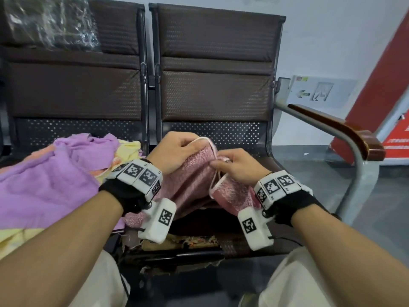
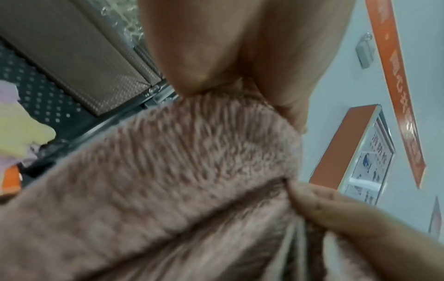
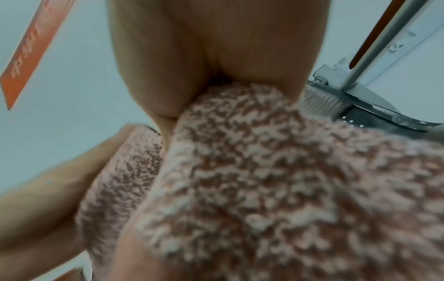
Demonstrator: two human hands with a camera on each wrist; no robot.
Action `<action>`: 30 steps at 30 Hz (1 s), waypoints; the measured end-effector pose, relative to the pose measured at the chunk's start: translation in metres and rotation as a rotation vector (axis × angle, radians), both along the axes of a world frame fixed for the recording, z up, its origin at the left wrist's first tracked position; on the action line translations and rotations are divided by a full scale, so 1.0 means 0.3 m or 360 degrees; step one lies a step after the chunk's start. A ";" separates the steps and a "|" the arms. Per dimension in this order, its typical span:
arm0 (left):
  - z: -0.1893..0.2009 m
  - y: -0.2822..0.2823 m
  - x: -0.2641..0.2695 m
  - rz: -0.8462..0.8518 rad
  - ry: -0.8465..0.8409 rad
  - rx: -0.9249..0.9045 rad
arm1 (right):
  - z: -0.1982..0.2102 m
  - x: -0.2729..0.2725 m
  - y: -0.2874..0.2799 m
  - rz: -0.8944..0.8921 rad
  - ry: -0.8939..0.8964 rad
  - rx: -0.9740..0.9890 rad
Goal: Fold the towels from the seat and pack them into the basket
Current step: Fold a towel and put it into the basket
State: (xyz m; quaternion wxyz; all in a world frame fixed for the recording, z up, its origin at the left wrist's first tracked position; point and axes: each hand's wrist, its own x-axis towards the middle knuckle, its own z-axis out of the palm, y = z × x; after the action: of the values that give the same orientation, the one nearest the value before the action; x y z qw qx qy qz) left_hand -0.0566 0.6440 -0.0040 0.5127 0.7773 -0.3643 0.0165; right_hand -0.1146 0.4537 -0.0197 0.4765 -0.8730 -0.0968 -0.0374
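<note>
A fluffy pink towel (image 1: 192,176) hangs bunched between both hands above the right-hand seat (image 1: 241,238). My left hand (image 1: 177,149) pinches its pale upper edge. My right hand (image 1: 234,166) pinches the edge close beside it, a little lower. In the left wrist view the towel (image 2: 180,171) fills the lower frame under my fingers (image 2: 204,62). Seen from the right wrist, the towel (image 3: 276,180) is gripped by fingers (image 3: 168,57) from above. A heap of loose towels, purple (image 1: 48,180) and yellow (image 1: 129,149), lies on the left seat. No basket is in view.
Two dark brown padded seats stand side by side with perforated metal backs. A wooden-topped metal armrest (image 1: 338,129) bounds the right seat. Plastic-wrapped stuff (image 1: 51,23) sits on the left backrest. A red panel (image 1: 385,85) leans at the wall on the right. My knees are below.
</note>
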 end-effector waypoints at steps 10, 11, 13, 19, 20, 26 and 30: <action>-0.048 0.128 0.087 0.0467 -0.0439 0.0662 | 0.112 0.021 -0.036 -0.0273 -0.0473 0.0560; -0.045 0.141 0.097 0.0548 -0.0411 0.0696 | 0.118 0.026 -0.050 -0.0330 -0.0523 0.0651; -0.038 0.174 0.111 0.0679 -0.0344 0.0787 | 0.126 0.030 -0.082 -0.0449 -0.0570 0.0844; -0.041 0.199 0.106 0.0612 0.0022 0.0749 | 0.043 0.086 -0.096 -0.0747 -0.0325 0.0759; -0.039 0.190 0.102 0.0544 0.0118 0.0720 | 0.015 0.094 -0.082 -0.0713 -0.0198 0.0659; -0.044 0.140 0.084 0.0479 0.0626 0.0491 | -0.124 0.098 -0.031 -0.0181 0.0277 -0.0646; -0.048 0.122 0.077 0.0269 0.0835 0.0438 | -0.141 0.103 -0.003 -0.0057 0.0201 -0.1353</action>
State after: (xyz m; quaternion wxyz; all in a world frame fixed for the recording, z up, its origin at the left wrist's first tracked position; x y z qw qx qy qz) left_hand -0.0334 0.6807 -0.0183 0.4761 0.8446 -0.1524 -0.1917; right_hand -0.0838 0.4529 -0.0620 0.0787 -0.9938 -0.0591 0.0511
